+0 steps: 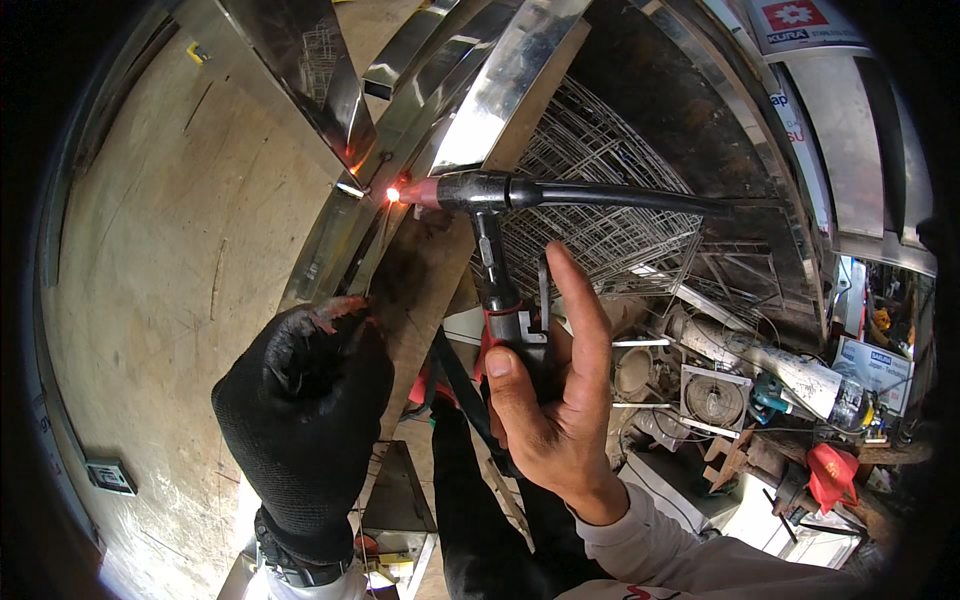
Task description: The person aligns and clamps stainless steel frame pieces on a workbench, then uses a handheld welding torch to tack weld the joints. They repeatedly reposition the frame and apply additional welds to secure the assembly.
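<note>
My bare right hand (565,400) grips the handle of a TIG welding torch (490,255), with the index finger stretched up beside its lever. The torch has a black head, a long black back cap to the right and a reddish nozzle (425,192). At the nozzle's tip a bright orange-white glow lights the shiny metal bars (330,245). My left hand (305,420), in a black glove, is closed at the near end of those bars. What its fingers hold, if anything, is hidden. A mirror-bright metal piece (310,70) meets the bars beside the glow.
A worn wooden board (150,260) fills the left side. Wire mesh panels (600,190) lie right of the torch. Farther right are a white-framed fan (713,398), a teal power tool (770,397) and a red object (832,477). A small dark box (110,476) sits at the left edge.
</note>
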{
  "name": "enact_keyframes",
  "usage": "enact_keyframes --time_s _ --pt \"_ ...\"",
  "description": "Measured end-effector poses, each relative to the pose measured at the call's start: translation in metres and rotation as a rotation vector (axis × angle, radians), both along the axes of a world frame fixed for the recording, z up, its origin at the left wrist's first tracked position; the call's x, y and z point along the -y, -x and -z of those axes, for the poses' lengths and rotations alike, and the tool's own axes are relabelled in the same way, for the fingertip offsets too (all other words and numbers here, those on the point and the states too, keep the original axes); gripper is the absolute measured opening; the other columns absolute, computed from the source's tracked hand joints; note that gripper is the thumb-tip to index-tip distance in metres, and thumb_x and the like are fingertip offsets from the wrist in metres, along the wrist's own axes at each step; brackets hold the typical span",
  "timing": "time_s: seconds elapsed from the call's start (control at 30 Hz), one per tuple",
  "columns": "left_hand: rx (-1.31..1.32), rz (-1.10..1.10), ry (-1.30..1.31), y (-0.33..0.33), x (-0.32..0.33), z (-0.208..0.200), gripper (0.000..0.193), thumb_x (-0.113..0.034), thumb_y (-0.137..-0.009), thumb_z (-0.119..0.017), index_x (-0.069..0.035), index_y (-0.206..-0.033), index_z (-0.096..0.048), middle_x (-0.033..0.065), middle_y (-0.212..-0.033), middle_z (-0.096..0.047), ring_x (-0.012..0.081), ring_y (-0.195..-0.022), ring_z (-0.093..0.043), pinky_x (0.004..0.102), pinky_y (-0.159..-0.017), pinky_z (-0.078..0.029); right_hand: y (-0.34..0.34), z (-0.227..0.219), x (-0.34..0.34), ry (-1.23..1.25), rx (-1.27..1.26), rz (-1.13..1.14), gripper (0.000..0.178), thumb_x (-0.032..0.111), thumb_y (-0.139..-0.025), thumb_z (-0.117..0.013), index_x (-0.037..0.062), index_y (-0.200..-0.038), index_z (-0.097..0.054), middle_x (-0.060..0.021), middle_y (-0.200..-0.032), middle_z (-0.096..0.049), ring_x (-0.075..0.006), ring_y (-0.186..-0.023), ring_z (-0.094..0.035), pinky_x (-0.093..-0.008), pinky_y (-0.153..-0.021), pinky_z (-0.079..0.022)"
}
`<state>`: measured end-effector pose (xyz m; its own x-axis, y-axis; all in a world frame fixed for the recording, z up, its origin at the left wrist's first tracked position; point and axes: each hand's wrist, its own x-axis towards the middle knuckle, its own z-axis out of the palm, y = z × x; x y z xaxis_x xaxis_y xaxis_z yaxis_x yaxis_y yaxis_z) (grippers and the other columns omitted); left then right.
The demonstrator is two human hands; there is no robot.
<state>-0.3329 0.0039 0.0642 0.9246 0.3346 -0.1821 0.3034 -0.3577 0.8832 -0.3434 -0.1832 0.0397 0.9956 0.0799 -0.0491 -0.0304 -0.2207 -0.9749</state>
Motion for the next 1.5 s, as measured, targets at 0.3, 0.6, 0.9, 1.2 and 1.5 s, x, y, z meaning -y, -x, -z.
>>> enact_keyframes --time_s 0.3,0.6,0.9,1.2,1.5 --pt "-0.059 -0.034 0.080 -0.001 0.003 -0.005 0.018 -0.003 -0.086 -0.078 0.001 -0.104 -0.078 0.0115 -0.091 -0.078 0.0167 -0.085 -0.076 0.0316 -0.081 -0.060 -0.004 0.004 0.001 0.047 0.125 -0.007 0.071 0.012 -0.099 -0.067 -0.0008 -0.160 -0.031 -0.0296 -0.155 -0.042 -0.0260 -0.119 -0.065 -0.0301 -0.089 -0.056" --pt "0.029 0.040 -0.028 0.004 -0.002 0.004 0.016 -0.005 -0.088 -0.078 0.000 -0.104 -0.077 0.0090 -0.089 -0.077 0.0145 -0.079 -0.074 0.0290 -0.074 -0.060 -0.007 0.001 0.004 0.145 0.186 -0.041 0.070 0.005 -0.097 -0.066 -0.0016 -0.159 -0.034 -0.0267 -0.156 -0.045 -0.0236 -0.119 -0.064 -0.0313 -0.093 -0.054" --pt "0.039 0.081 0.040 0.001 -0.008 0.003 0.018 -0.004 -0.083 -0.081 -0.001 -0.100 -0.077 0.0055 -0.079 -0.074 0.0080 -0.072 -0.068 0.0248 -0.067 -0.053 -0.002 -0.008 0.003 0.032 -0.042 -0.020 0.074 0.013 -0.099 -0.069 -0.0034 -0.159 -0.030 -0.0300 -0.153 -0.044 -0.0268 -0.119 -0.063 -0.0367 -0.097 -0.053" --pt "0.083 0.092 -0.014 0.003 -0.004 0.006 0.023 -0.002 -0.084 -0.080 0.000 -0.108 -0.078 0.0126 -0.093 -0.079 0.0171 -0.085 -0.077 0.0305 -0.078 -0.060 0.001 -0.006 0.004 0.001 -0.041 0.028 0.073 0.019 -0.101 -0.067 -0.0055 -0.158 -0.029 -0.0327 -0.156 -0.038 -0.0322 -0.128 -0.060 -0.0386 -0.100 -0.053" --pt "0.041 0.109 0.062 0.004 -0.014 -0.003 0.025 -0.004 -0.092 -0.074 0.000 -0.116 -0.075 0.0164 -0.107 -0.077 0.0220 -0.097 -0.075 0.0345 -0.090 -0.059 0.011 -0.007 0.015 -0.073 -0.070 0.097 0.072 0.022 -0.103 -0.066 -0.0033 -0.158 -0.028 -0.0152 -0.123 -0.060 -0.0119 -0.082 -0.065 -0.0226 -0.065 -0.055"
